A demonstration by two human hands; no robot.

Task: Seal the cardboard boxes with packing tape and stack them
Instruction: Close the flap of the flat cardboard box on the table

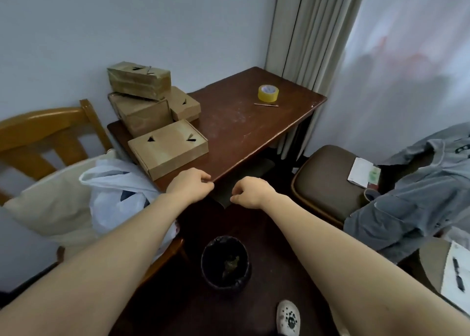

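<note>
Just off the near corner of the counter (241, 132), both hands hang with fingers curled in. The left hand (189, 185) has its knuckles against the corner edge. The right hand (250, 192) is past that edge, over the dark floor, with thumb and forefinger drawn together. Nothing can be seen in either grip.

Closest to the left hand, a flat cardboard box (167, 148) lies closed along the counter's near-left edge, one corner slightly overhanging. Behind it, at the counter's far-left end by the wall, three more boxes (142, 114) are piled unevenly, the top one (138, 82) tilted.

Most of the counter's middle and right side is bare wood. The yellow tape roll (268, 93) sits toward the far-right corner, well apart from both hands, with a thin stick (265, 104) just in front of it.

Left of the counter, a wooden chair (50, 132) carries a pillow (45, 203) and a white plastic bag (114, 190) that presses against the counter's side. Right of it stands a brown padded seat (328, 183) with grey clothing (419, 188) draped over it. In front of the counter, on the floor, is a black bin (225, 264).
</note>
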